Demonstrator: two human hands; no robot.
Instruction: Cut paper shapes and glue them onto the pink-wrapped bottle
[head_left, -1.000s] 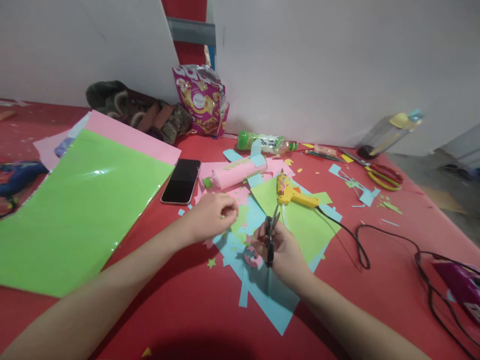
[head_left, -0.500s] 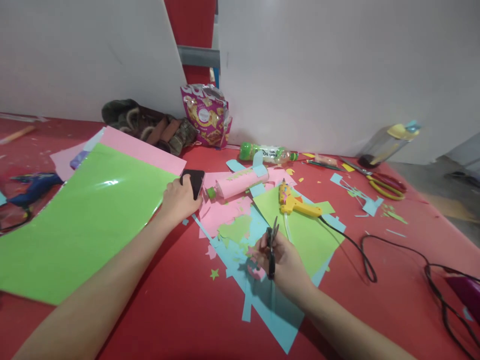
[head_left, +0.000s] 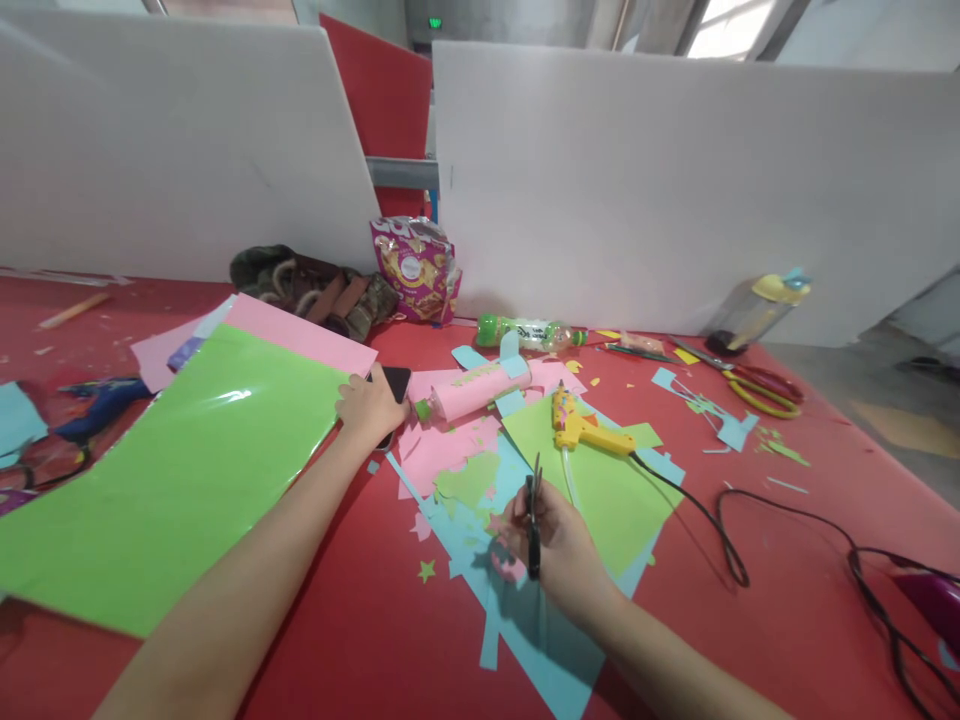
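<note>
My left hand (head_left: 371, 408) lies over a black phone (head_left: 396, 382), its fingers curled round the phone's left side beside a glossy green sheet (head_left: 225, 470). The palm covers the phone's middle. In my right hand (head_left: 562, 535) are small black-handled scissors (head_left: 533, 530), blades pointing up, above a light blue sheet (head_left: 536, 640). A curled pink paper piece (head_left: 507, 562) shows just under those fingers; whether they touch it I cannot tell. Between the hands are green paper scraps (head_left: 469, 482) and a small green star (head_left: 427, 570). A pink-wrapped bottle (head_left: 476, 390) with blue paper fins lies beyond.
A yellow glue gun (head_left: 592, 432) rests on green paper, its black cord running right. Farther back are a green-labelled bottle (head_left: 525, 333), a snack bag (head_left: 417, 272), large scissors (head_left: 761, 388) and a tumbler (head_left: 757, 315). A blue glue gun (head_left: 105, 408) lies at left.
The view has tilted upward, showing more above the white panels. My left hand has turned over the phone, covering its middle. My right hand keeps the scissors in nearly the same place.
</note>
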